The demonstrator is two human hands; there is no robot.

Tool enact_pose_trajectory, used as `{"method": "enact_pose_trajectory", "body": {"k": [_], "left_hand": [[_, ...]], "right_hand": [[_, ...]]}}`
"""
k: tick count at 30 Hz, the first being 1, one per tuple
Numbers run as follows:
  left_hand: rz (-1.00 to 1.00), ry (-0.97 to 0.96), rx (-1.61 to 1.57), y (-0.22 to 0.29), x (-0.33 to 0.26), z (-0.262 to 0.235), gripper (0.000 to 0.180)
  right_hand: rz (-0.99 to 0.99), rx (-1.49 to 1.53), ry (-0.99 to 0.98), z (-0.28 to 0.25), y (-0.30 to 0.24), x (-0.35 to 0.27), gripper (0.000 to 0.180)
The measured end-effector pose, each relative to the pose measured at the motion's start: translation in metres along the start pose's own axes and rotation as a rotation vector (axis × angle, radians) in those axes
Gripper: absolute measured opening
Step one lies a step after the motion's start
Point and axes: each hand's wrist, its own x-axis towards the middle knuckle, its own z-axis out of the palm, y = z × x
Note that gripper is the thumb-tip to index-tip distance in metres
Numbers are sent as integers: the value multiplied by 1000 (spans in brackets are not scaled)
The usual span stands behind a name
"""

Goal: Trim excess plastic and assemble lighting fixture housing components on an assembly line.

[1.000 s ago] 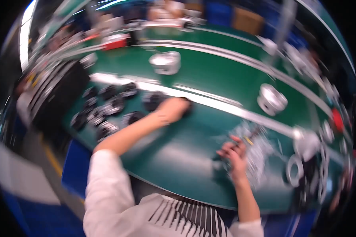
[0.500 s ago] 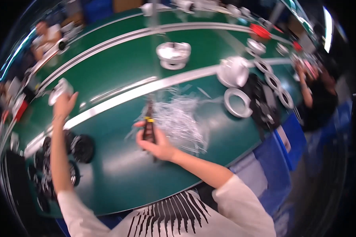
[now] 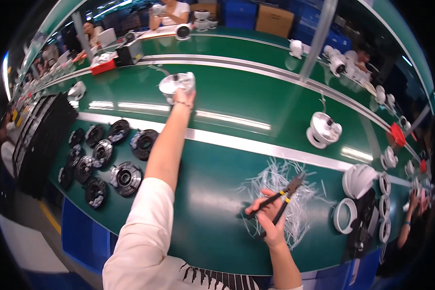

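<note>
**Left hand on white housing, right hand gripping cutters**

One white housing sits far-centre on the belt, left hand stretched out, fingers closed on its near edge. Right hand clenched around one pair of black-handled cutters, near right, over a pile of white clippings. About nine black reels lie left; a second white housing right. Green conveyor table, factory line, other workers far.

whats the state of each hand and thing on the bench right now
left hand: stretched out, gripping the white housing
right hand: closed on the pliers
pliers: held above the white clippings
white clippings: scattered loose
black discs: lying flat
white rings: lying flat
</note>
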Motion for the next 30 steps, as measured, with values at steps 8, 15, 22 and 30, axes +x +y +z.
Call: {"method": "enact_pose_trajectory", "body": {"k": [8,15,22,30], "left_hand": [[-215,-215,318,-15,-167,48,53],[-336,-656,560,25,-279,23,62],[-141,-725,655,22,-343,-17,67],[32,-904,834,-1,-366,-24,72]], "right_hand": [[-59,-132,135,-2,-10,-31,66],[-332,-873,259,-30,-13,-18,67],[-625,-1457,356,-37,-9,10,66],[-602,-1542,431,-55,-7,8,68]]}}
